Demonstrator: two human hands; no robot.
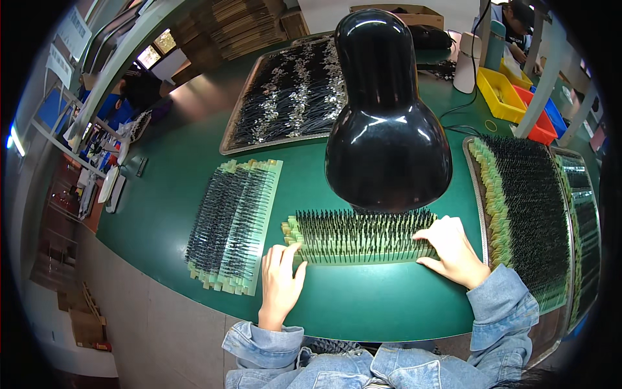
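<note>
In front of me lies a block of pale green strips side by side, with rows of thin black pin-like parts standing up from them. My right hand grips the right end of these strips, thumb at the near edge and index finger over the pins. At the near left corner rests my left hand, its fingers extended and thumb apart, holding nothing. To its left, a second group of similar green strips lies flat, also carrying black pins. A large glossy black lamp head overhangs the middle and hides part of the table.
A tray of black leads with silvery ends lies at the back. On the right, a tray holds many more pinned strips, beside another tray. Yellow bins, a red bin, bottles and a person are farther back.
</note>
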